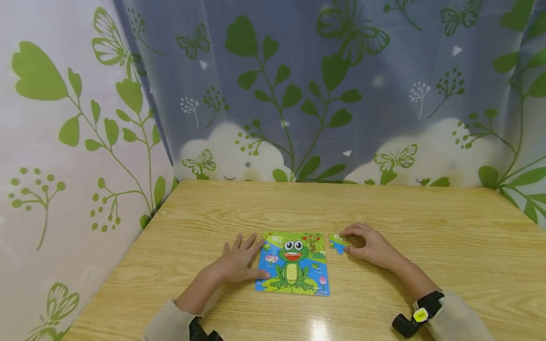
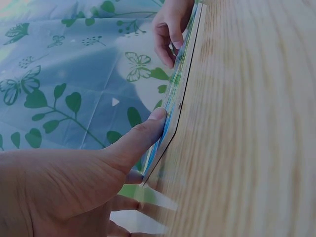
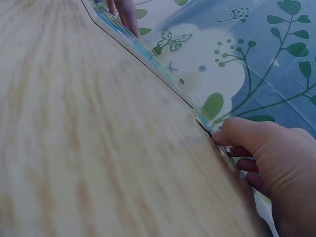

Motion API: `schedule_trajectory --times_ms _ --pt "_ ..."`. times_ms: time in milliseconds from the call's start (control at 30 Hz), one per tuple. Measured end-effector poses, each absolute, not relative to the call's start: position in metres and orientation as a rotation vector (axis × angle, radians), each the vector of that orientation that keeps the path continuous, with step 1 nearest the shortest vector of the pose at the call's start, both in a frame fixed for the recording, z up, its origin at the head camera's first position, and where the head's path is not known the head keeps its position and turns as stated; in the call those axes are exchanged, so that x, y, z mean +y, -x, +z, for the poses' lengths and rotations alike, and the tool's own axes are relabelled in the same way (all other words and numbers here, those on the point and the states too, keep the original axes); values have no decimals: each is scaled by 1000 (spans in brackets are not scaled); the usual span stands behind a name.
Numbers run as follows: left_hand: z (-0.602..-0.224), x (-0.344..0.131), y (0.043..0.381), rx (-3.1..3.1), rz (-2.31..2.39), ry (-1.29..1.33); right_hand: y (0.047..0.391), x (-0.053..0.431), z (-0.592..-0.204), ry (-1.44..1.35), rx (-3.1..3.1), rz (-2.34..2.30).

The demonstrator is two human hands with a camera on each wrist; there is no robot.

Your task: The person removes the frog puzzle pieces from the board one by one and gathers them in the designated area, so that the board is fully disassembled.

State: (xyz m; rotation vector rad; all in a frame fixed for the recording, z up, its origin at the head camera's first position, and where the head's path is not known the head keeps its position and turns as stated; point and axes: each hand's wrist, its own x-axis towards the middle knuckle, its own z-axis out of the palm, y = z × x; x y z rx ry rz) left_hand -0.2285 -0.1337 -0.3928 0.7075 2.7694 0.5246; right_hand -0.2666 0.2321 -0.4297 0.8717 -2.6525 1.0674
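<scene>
A square frog jigsaw puzzle (image 1: pixel 292 272) lies flat on the wooden table, showing a green frog on a lily pad against blue water. At its left edge rests my left hand (image 1: pixel 239 263), fingers spread and straight, with the thumb lying over the lower left of the picture. In the left wrist view that thumb (image 2: pixel 140 133) presses on the board's top near the corner. Just right of the board, my right hand (image 1: pixel 373 245) pinches a green and blue puzzle piece (image 1: pixel 337 243) between thumb and fingers. The piece has a rounded blue tab pointing toward me, and fingertips cover its right side.
Light wooden table (image 1: pixel 204 208) surface surrounds the puzzle. A curtain (image 1: pixel 294 104) printed with leaves and butterflies hangs behind the table's far edge and along the left side. A black wrist camera (image 1: pixel 405 324) is strapped to the right wrist, close over the table.
</scene>
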Motion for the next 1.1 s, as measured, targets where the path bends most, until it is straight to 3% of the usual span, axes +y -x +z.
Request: schedule_trajectory --times_ms 1100 --pt "-392 -133 228 2775 516 -708 266 232 -430 -918 -2658 1025"
